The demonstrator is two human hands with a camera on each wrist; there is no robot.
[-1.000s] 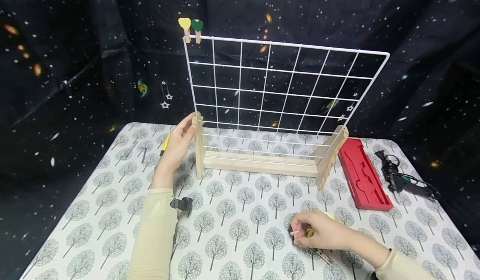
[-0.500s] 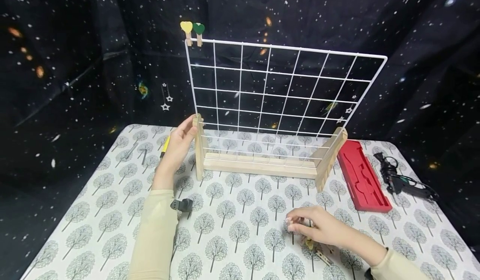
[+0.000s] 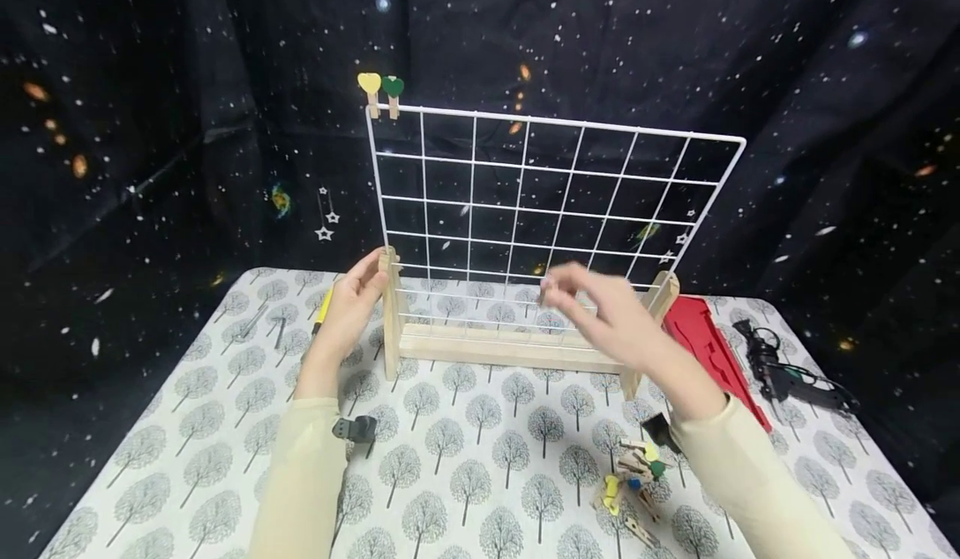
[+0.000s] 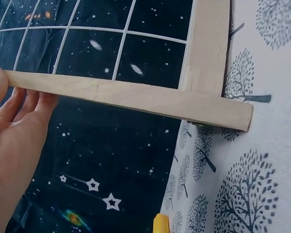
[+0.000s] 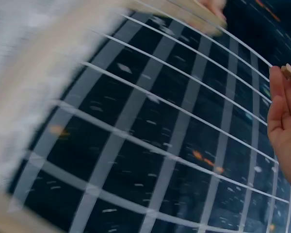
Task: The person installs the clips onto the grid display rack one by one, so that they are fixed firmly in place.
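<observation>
My left hand (image 3: 348, 305) grips the upper end of the left wooden side post (image 3: 391, 317), thumb on one face and fingers behind. That post belongs to a stand holding a white wire grid (image 3: 555, 123), which leans back. My right hand (image 3: 603, 309) is raised in front of the grid's lower right half. Between its thumb and fingertips it pinches a small wooden clothespin (image 5: 290, 71), mostly hidden by the fingers. Two heart-topped clothespins, one yellow (image 3: 369, 83) and one green (image 3: 392, 86), are clipped side by side at the grid's top left corner.
Several loose clothespins (image 3: 611, 492) lie in a pile at the front right, below my right forearm. A red molded tray (image 3: 701, 342) and a black tool with a cable (image 3: 772, 367) lie to the right. Behind my left hand is a yellow-handled tool (image 3: 324, 305).
My right hand has risen from the clothespin pile towards the grid, carrying a clothespin and uncovering the pile. My left hand keeps its hold on the post. The head view has tilted up slightly.
</observation>
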